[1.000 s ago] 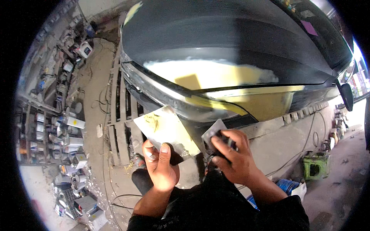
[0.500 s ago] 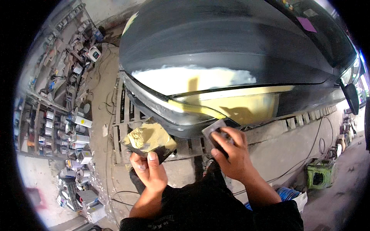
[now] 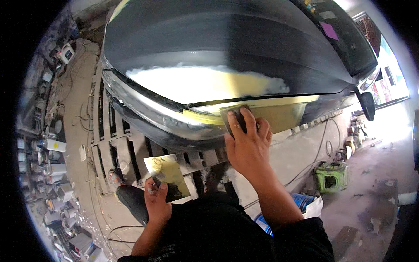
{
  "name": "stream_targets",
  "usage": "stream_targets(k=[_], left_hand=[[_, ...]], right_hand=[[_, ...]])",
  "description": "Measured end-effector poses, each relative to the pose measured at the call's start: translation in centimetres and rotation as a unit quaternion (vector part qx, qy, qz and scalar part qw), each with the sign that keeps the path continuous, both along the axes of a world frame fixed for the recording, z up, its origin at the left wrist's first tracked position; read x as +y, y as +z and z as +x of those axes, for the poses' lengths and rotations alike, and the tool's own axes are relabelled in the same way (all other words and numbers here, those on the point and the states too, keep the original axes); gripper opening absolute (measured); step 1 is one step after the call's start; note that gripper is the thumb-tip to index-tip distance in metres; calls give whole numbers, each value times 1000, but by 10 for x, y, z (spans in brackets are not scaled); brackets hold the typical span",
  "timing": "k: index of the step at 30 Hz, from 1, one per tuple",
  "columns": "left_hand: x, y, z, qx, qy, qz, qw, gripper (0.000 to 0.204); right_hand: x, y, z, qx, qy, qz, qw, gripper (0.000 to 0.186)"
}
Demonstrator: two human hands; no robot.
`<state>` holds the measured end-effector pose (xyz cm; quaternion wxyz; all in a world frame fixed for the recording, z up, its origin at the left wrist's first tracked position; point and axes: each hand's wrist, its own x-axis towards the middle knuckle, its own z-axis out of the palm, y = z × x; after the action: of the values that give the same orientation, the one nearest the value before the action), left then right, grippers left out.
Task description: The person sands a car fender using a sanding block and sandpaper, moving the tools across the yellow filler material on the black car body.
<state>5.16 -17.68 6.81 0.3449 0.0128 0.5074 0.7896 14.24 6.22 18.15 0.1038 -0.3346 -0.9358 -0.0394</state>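
My left hand [image 3: 158, 204] grips a flat putty board [image 3: 178, 177] low in front of me, its thumb on top. Yellow putty [image 3: 158, 166] lies smeared on the board's far end. Fingers of my right hand [image 3: 252, 146] press a dark, flat putty spreader [image 3: 224, 117] against the car's fender [image 3: 283, 117], just under the hood seam. Pale yellow filler covers that fender area. Above the seam, the dark hood [image 3: 187, 39] bears a whitish-yellow filler patch [image 3: 183, 83]. My fingers hide part of the spreader.
Slatted pallets [image 3: 126, 148] lie beneath the car's front. Many cans and boxes [image 3: 54, 168] crowd the left side. At right stand a green crate-like object [image 3: 331, 177] and a blue container [image 3: 301, 201]. A cable [image 3: 321, 150] runs over the floor. The side mirror [image 3: 366, 105] juts out.
My right hand has moved up and forward, bringing the spreader onto the fender. My left hand has drawn lower with the board turned, and less putty shows on it. The view has shifted right.
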Motion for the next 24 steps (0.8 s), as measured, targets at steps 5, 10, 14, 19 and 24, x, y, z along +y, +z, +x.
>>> stream_targets(k=[5,10,14,19,24], left_hand=[[-10,-3,-15,-20,-14,53,998,27],[-15,-7,-16,-59,0,62,996,27],[-18,-16,-17,-57,4,44,997,27],[-16,-18,-20,-42,-6,44,998,26],[-16,-19,-19,-49,-11,44,998,25]], right_hand=[[-4,-2,-13,-19,-25,27,999,46],[-5,0,-21,-27,-26,35,999,47],[-7,-3,-17,-50,-6,73,996,47],[-12,6,-19,-44,4,62,997,47],[-11,1,-32,-54,2,55,997,48]])
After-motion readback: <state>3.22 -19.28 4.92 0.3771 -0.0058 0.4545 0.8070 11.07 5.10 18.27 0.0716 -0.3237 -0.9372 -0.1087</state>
